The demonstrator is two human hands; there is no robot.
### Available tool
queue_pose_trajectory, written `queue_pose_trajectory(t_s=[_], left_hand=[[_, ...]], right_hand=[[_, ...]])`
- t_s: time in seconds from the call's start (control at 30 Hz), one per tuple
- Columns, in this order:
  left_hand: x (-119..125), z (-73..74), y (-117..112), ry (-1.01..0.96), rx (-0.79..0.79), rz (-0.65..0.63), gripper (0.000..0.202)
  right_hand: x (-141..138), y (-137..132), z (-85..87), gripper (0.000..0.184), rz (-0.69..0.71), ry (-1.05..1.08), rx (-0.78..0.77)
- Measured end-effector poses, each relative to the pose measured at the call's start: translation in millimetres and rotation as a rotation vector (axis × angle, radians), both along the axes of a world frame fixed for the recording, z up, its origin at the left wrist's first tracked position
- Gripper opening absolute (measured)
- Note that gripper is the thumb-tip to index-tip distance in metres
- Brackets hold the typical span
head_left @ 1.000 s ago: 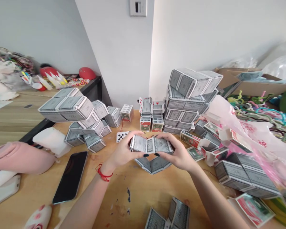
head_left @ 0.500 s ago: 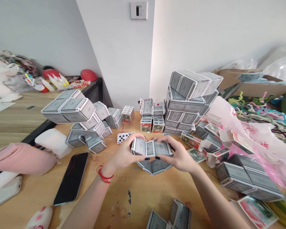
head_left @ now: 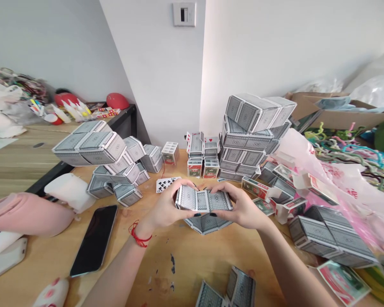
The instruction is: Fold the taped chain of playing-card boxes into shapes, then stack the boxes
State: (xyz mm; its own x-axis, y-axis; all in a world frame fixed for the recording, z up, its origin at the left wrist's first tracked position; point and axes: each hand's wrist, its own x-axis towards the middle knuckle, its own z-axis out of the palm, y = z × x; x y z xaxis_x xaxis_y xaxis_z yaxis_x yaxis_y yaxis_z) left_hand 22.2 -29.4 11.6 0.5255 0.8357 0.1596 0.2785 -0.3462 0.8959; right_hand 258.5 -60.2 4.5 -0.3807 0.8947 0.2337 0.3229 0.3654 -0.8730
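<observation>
Both my hands grip a folded block of grey-backed playing cards just above the wooden table. My left hand, with a red cord at the wrist, wraps the block's left end. My right hand clasps its right end. The thumbs press on the underside. Directly beneath lies another folded card piece. A single loose card lies face up just behind my left hand.
Stacks of card blocks stand at the left and at the back right, with more at the right and near edge. A black phone lies left. A pink sleeve rests at far left. A pink plastic bag lies right.
The card block has sunk slightly toward the piece below it, and my thumbs have slid underneath it. Otherwise the hands keep their grip.
</observation>
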Motion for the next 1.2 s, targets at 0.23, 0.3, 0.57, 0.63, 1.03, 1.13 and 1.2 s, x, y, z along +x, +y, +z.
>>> queue_pose_trajectory(t_s=[0.23,0.3,0.57,0.63,1.03,1.13,1.2], left_hand=[[0,-1.3,-1,-0.054,0.01,0.077,0.051],[0,-1.8,-1,-0.039,0.012,0.095,0.049],[0,5.1,-3,-0.014,0.006,0.083,0.045],[1,5.2,-4,-0.009,-0.012,0.068,0.047],[1,9.8,-4,-0.101,-0.041,0.011,0.044],[0,8.1,-3,-0.106,-0.04,0.03,0.042],[0,6.6,-2,-0.096,-0.034,0.045,0.042]], right_hand=[[-5,-1,-2.1,0.039,-0.046,-0.007,0.005],[-7,-1,-3.4,0.043,-0.066,-0.005,0.013],[-6,-1,-6.4,0.047,-0.057,0.049,0.02],[-5,-1,-6.1,0.046,-0.031,0.081,0.001],[-5,-1,-3.0,0.043,-0.008,0.052,-0.029],[-7,0,-7.9,0.042,-0.008,0.143,-0.045],[-8,0,-10.0,0.042,-0.005,0.192,-0.051]])
